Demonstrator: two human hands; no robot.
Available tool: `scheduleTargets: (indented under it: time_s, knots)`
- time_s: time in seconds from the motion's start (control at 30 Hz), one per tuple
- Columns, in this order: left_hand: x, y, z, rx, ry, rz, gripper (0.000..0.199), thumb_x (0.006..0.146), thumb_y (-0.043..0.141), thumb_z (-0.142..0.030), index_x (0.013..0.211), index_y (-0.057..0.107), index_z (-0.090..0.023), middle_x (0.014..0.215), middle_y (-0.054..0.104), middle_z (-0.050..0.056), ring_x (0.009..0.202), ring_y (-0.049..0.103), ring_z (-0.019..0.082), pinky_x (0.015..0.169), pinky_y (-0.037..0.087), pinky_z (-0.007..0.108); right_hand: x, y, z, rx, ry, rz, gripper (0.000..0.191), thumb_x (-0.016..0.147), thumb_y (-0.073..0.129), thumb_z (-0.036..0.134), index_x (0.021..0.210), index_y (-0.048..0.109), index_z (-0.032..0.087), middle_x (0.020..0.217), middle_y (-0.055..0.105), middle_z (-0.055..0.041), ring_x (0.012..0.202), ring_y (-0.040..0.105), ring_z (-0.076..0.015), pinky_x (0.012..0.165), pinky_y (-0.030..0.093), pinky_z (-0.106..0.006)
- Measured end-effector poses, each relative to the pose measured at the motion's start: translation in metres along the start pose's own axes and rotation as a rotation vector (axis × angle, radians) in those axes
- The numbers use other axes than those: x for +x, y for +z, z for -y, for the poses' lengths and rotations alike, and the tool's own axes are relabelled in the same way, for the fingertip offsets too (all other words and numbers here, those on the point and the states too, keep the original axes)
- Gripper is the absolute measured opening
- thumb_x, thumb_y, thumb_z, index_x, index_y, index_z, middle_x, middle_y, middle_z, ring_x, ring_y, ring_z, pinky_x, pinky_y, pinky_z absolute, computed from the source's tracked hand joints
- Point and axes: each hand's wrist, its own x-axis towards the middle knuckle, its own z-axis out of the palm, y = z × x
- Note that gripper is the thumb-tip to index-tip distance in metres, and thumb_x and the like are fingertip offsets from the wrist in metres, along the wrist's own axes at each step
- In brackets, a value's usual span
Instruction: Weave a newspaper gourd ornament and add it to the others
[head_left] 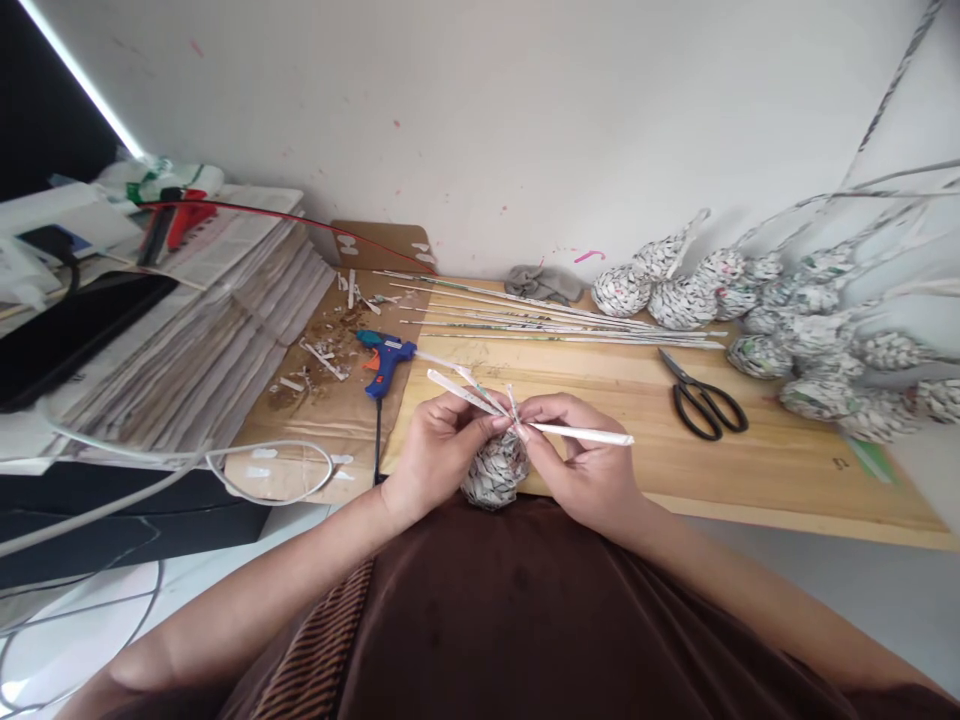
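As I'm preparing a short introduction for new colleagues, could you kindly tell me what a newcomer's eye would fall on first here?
Probably the woven paper bulb at the front edge of the wooden board, with the left hand and right hand pinching paper strips at its top. Next, perhaps, the cluster of similar bulbs at the far right, then the blue glue gun left of centre.

Craft workshop corner — glue gun [388,362] | scissors [688,380] | newspaper stack [225,335] | woven paper bulbs [681,303]

Bright, soft light (edges look stretched).
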Motion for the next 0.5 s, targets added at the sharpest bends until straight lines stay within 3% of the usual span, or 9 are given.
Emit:
scheduleTargets:
  time_s: [0.17, 0.33, 0.5]
  knots:
    - [0.006, -0.003, 0.004, -0.075, -0.028, 0.034, 0.019, 0.068, 0.09, -0.025, 0.082, 0.08, -0.018, 0.077, 0.078, 0.002, 0.072, 0.07, 0.014, 0.074, 0.056, 0.024, 0.0, -0.001, 0.001, 0.033, -0.007, 0.014, 0.022, 0.088, 0.069, 0.01, 0.104, 0.067, 0.024, 0.101, 0.073, -0.0034, 0.094, 0.071, -0.0178, 0.086, 0.058, -0.03]
    - [0.013, -0.006, 0.007, -0.118, -0.113, 0.053, 0.024, 0.061, 0.093, -0.028, 0.076, 0.078, -0.017, 0.074, 0.076, 0.002, 0.068, 0.068, 0.015, 0.071, 0.056, 0.027, 0.0, 0.001, -0.002, 0.144, 0.122, 0.005, 0.011, 0.091, 0.068, 0.018, 0.1, 0.066, 0.024, 0.104, 0.071, -0.0055, 0.098, 0.071, -0.0197, 0.089, 0.06, -0.033]
    - [0.01, -0.007, 0.008, -0.087, -0.151, 0.083, 0.03, 0.063, 0.093, -0.026, 0.086, 0.076, -0.017, 0.077, 0.076, 0.003, 0.07, 0.07, 0.016, 0.07, 0.057, 0.028, 0.001, 0.002, -0.004, 0.137, 0.206, -0.034, 0.011, 0.09, 0.069, 0.02, 0.1, 0.064, 0.024, 0.106, 0.07, -0.0062, 0.097, 0.071, -0.0188, 0.085, 0.061, -0.031]
